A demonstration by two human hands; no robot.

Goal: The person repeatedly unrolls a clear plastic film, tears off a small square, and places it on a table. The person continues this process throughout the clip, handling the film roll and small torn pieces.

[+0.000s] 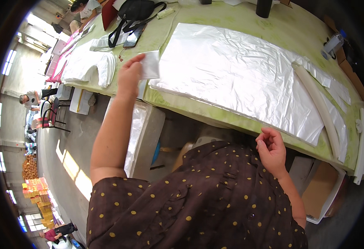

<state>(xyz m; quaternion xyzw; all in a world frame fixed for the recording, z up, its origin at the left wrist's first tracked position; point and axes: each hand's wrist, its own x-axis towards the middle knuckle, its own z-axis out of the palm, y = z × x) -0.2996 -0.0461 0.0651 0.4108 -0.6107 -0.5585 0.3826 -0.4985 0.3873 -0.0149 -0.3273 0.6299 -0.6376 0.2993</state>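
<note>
My left hand (129, 75) reaches over the left part of the table, its fingers closed on the edge of a small, flat, folded piece of clear-white plastic film (150, 65). To its right lies a large stack of thin, shiny, creased plastic sheets (227, 62), spread across the table. A long pale tube (318, 108) rests across the right end of that stack. My right hand (271, 150) is at the table's front edge, below the sheets, with its fingers curled in and nothing visible in them.
The table (182, 103) has a green patterned cover. Left of the stack are white plastic bags (88, 64), a phone (134, 37) and a black bag (136, 10). A bottle (333, 45) stands far right. A foam box (146, 137) sits below; other people are farther off.
</note>
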